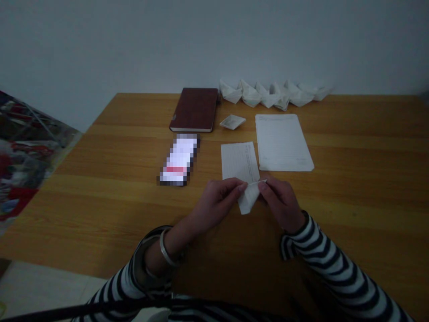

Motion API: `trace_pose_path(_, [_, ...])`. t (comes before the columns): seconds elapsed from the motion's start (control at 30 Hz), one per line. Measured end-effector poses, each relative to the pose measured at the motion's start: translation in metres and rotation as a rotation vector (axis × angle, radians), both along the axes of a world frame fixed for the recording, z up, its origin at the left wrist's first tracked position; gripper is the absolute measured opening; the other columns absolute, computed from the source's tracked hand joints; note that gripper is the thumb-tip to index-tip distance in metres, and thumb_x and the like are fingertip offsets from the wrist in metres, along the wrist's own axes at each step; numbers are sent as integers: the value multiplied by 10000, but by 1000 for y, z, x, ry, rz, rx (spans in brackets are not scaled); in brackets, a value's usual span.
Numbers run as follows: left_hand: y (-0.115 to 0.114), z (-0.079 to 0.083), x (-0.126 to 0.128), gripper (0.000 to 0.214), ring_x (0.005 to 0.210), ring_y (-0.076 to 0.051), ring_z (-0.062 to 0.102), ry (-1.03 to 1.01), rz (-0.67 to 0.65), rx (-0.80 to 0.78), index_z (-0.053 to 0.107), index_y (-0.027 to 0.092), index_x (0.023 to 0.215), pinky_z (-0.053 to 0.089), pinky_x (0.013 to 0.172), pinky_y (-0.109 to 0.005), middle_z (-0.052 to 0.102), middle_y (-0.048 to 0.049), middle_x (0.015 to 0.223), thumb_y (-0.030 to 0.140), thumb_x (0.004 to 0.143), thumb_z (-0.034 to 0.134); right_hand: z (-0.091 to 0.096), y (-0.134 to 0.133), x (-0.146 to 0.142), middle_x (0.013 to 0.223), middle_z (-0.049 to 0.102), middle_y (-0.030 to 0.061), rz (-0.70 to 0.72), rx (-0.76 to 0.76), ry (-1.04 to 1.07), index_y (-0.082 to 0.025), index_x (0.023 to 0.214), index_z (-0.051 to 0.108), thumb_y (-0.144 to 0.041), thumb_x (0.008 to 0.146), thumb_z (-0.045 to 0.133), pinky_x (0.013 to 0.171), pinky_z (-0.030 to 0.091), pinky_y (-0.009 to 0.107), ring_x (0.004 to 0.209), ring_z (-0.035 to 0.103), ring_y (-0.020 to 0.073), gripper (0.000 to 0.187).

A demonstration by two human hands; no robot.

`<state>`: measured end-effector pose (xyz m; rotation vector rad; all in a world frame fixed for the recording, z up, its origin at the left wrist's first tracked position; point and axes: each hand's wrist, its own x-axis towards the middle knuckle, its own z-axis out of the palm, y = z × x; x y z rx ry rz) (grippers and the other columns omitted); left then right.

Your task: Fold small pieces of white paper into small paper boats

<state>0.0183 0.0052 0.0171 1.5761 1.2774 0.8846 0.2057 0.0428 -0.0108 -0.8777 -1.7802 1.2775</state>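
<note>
Between my two hands is a small folded piece of white paper (248, 200), its lower part tapering toward me. My left hand (219, 201) pinches its left upper corner between thumb and fingers. On the other side, my right hand (279, 201) grips the right upper corner the same way. Just beyond the hands lies a lined sheet of paper (238, 160) with some print along its right side; its near edge is partly hidden by my fingers. To the right of that rests a larger lined sheet or stack of sheets (284, 142).
Several folded paper boats (250, 94) stand in a row by the wall. A flat folded paper diamond (232, 121) lies before them, beside a brown notebook (195, 109). A phone (179, 158) with a lit, blurred screen lies left on the wooden table (362, 179).
</note>
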Motion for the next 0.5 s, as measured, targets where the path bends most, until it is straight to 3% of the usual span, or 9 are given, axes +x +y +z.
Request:
trace_pose_path(0.33, [2, 1, 0, 262, 624, -118, 580, 181, -6, 149, 696, 142, 882, 425, 587, -228, 695, -29, 724, 306, 962, 507, 4, 2, 1, 582, 462, -39, -36, 218, -169, -204, 703, 516, -293, 977, 453, 514, 330, 259, 522, 448, 111, 295])
trace_pose_path(0.5, [1, -1, 1, 301, 561, -98, 536, 230, 26, 168, 672, 138, 783, 383, 530, -211, 639, -6, 631, 315, 965, 509, 2, -1, -4, 549, 425, -46, -75, 136, -162, -205, 653, 490, -350, 977, 453, 495, 316, 255, 503, 416, 109, 356])
